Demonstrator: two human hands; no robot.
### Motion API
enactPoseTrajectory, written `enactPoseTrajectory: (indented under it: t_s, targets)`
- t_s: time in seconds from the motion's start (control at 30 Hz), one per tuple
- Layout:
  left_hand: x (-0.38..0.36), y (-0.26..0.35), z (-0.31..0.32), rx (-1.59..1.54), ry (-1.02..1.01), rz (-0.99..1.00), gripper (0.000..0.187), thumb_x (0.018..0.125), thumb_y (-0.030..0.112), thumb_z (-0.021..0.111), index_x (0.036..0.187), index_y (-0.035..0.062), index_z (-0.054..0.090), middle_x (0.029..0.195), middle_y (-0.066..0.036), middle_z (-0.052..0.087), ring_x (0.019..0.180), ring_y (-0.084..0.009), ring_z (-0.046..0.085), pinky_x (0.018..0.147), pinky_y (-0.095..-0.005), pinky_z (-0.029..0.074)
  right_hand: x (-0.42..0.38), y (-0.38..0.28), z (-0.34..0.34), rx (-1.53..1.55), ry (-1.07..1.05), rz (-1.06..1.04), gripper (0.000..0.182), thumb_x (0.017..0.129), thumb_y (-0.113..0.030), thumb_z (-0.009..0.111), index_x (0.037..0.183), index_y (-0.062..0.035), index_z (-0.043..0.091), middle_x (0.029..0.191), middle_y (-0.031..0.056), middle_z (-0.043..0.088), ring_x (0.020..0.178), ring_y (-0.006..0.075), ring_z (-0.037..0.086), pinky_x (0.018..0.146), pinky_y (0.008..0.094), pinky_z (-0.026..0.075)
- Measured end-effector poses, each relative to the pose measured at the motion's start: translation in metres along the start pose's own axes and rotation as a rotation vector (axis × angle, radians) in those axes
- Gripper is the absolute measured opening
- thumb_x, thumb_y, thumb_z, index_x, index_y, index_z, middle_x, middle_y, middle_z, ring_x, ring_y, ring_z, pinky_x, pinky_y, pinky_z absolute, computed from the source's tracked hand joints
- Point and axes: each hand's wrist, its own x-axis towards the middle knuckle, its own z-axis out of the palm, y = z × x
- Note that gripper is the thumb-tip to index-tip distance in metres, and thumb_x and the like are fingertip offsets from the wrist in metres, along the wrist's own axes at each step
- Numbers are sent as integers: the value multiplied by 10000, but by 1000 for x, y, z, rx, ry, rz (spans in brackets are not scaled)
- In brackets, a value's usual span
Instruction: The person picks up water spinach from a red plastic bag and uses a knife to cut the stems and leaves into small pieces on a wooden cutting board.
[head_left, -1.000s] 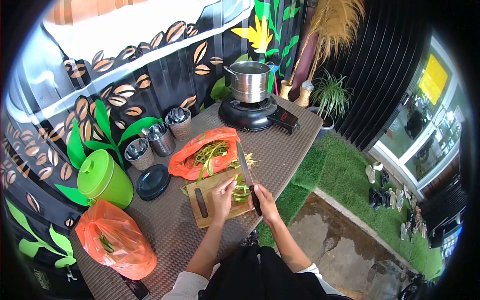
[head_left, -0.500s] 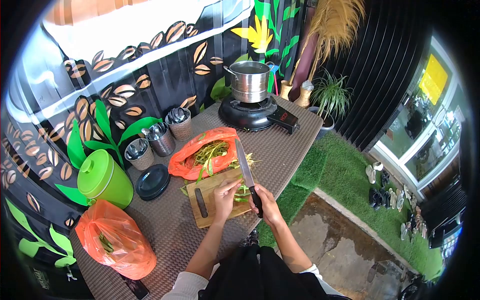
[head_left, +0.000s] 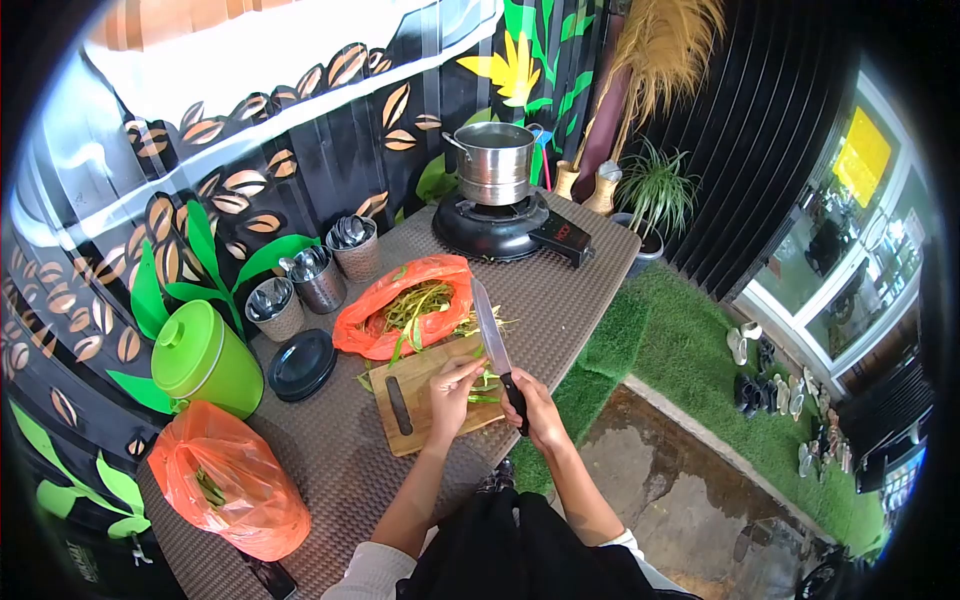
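Observation:
My right hand (head_left: 537,412) is wrapped round the black handle of a kitchen knife (head_left: 488,325), its blade pointing up and away from me. Close beside it, my left hand (head_left: 452,396) is closed in a pinch over the cutting board, on what looks like a green bean; the fingers partly hide it. Under both hands lies the wooden cutting board (head_left: 385,425), with cut green pieces (head_left: 484,392) on it. Just beyond the board, an open orange plastic bag (head_left: 358,335) holds a heap of long green beans (head_left: 425,300).
A steel pot (head_left: 497,165) stands on a black gas burner (head_left: 480,230) at the table's far end. Along the wall are cutlery cups (head_left: 320,280), dark plates (head_left: 302,365) and a green lidded container (head_left: 205,355). Another orange bag (head_left: 235,490) and a phone (head_left: 270,577) lie near left.
The whole view has shifted very slightly to the left. My hands, the knife and the board keep nearly the same positions relative to each other.

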Motion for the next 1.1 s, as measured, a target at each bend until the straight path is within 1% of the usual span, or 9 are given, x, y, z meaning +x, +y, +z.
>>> enactPoseTrajectory:
  t_s: [0.13, 0.47, 0.67, 0.73, 0.77, 0.83, 0.87, 0.93, 1.1]
  targets:
    - [-1, -3, 3, -17, -1, -17, 198, 820, -53, 609, 1007, -34, 670, 938, -57, 606, 861, -111, 548, 757, -220, 419, -3, -2, -2, 1, -11, -3, 387, 976, -281, 408, 1271, -40, 472, 554, -22, 406, 445, 58, 352, 409, 205, 294]
    - [-3, -4, -1, -26, -65, -75, 200, 805, -56, 620, 999, -40, 670, 937, -52, 609, 853, -108, 550, 753, -214, 423, -7, 3, -7, -122, 14, -33, 381, 973, -292, 430, 1260, -47, 485, 551, -25, 390, 441, 53, 330, 416, 204, 272]
    - [0, -11, -5, -63, -124, -78, 192, 789, -82, 629, 973, -42, 667, 907, -89, 632, 804, -127, 599, 726, -234, 485, -13, 3, -9, -105, -20, 0, 399, 974, -286, 431, 1288, -40, 453, 557, -28, 381, 449, 55, 330, 419, 204, 268]
    - [0, -7, -2, -169, -72, -178, 240, 772, -110, 635, 999, -40, 601, 875, -112, 644, 802, -146, 623, 732, -255, 512, -15, 4, -10, -78, -26, 42, 414, 974, -279, 431, 1311, -38, 429, 560, -28, 380, 455, 54, 330, 422, 203, 270]
    - [0, -4, -3, -169, -71, -178, 240, 772, -110, 635, 999, -40, 601, 875, -112, 644, 802, -146, 623, 732, -255, 512, -16, 4, -10, -79, -26, 42, 414, 974, -279, 431, 1311, -38, 429, 560, -28, 380, 455, 54, 330, 422, 203, 270]
    - [3, 3, -5, -259, -110, -182, 282, 760, -130, 634, 966, -1, 492, 834, -124, 650, 794, -163, 637, 724, -267, 523, -18, 1, -10, -40, -69, 66, 423, 974, -279, 435, 1330, -52, 419, 566, -31, 376, 459, 54, 328, 424, 202, 270]
    - [4, 7, -6, -259, -110, -182, 282, 760, -130, 634, 966, -1, 492, 834, -124, 650, 794, -163, 637, 724, -267, 523, -18, 1, -11, -40, -69, 66, 423, 974, -279, 435, 1330, -52, 419, 566, -31, 376, 459, 54, 328, 424, 202, 270]
    - [5, 10, -7, -281, -130, -224, 319, 755, -146, 626, 891, 47, 412, 799, -134, 651, 778, -180, 646, 710, -276, 531, -18, 2, -12, -116, -80, 56, 412, 975, -269, 435, 1336, -71, 426, 570, -38, 366, 463, 51, 324, 428, 201, 271]
    - [6, 8, -8, -304, -140, -211, 319, 756, -149, 621, 858, 59, 401, 782, -144, 646, 768, -193, 654, 700, -293, 544, -16, 8, -12, -181, -62, 7, 385, 976, -248, 437, 1325, -85, 450, 579, -52, 350, 480, 43, 321, 434, 194, 268]
